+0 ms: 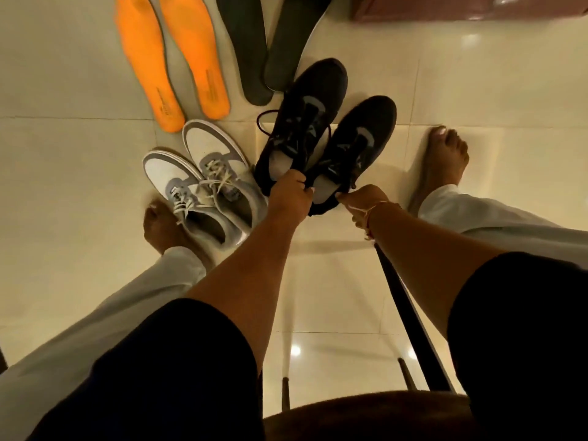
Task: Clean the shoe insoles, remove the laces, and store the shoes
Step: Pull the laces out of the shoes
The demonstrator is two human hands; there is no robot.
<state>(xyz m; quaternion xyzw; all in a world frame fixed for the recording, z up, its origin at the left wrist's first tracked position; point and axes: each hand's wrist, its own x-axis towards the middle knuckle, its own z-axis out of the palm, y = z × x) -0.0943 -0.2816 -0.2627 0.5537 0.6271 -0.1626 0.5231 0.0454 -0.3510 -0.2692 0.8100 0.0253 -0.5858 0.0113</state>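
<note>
Both hands on the black pair

My left hand (291,195) curled round the left black shoe (305,100) at its collar, my right hand (366,200) pinched the right black shoe (366,128) at its heel; both ran lengthwise away from my hands, toes farthest.

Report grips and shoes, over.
Left grip and right grip hold black shoes by the collars, laces in. Grey shoes close left, laced. Orange insoles, dark insoles lie beyond.
</note>
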